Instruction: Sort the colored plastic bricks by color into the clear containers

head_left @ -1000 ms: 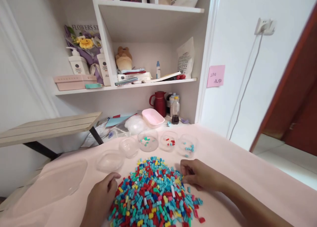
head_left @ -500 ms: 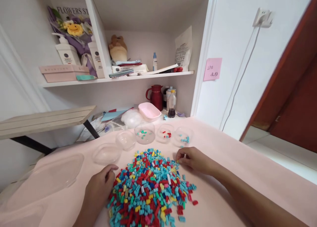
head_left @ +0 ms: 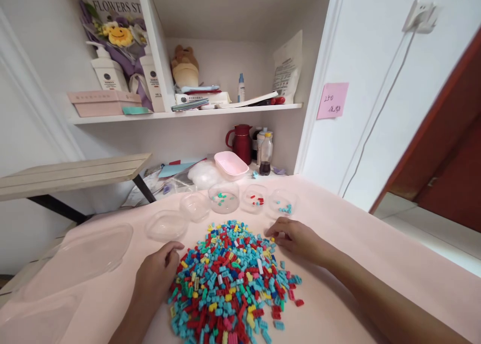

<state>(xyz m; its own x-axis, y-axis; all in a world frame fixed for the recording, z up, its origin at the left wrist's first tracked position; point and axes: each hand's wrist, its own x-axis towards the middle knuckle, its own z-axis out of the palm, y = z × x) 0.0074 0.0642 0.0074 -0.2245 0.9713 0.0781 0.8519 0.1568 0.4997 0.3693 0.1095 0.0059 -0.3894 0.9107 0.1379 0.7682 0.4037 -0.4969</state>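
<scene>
A heap of small coloured bricks (head_left: 233, 274), mostly blue, red, yellow and green, lies on the pink table (head_left: 356, 264). My left hand (head_left: 158, 271) rests at the heap's left edge, fingers curled with the tips touching the bricks. My right hand (head_left: 291, 236) sits at the heap's upper right edge, fingers bent and pinched together at the bricks; what they hold is hidden. Behind the heap stand three clear cups: one with green bricks (head_left: 224, 197), one with red bricks (head_left: 255, 199), one with blue bricks (head_left: 284, 204).
Empty clear cups (head_left: 194, 206) and lids (head_left: 165, 224) lie to the left, with a large clear lid (head_left: 93, 251) further left. A pink tub (head_left: 230, 163), red jug (head_left: 241, 143) and bottles (head_left: 265, 153) stand by the shelf unit. A wooden bench (head_left: 75, 171) is at left.
The view has shifted a little. My right hand stays at the heap's upper right edge, its fingers moved slightly toward the bricks. My left hand keeps its place.
</scene>
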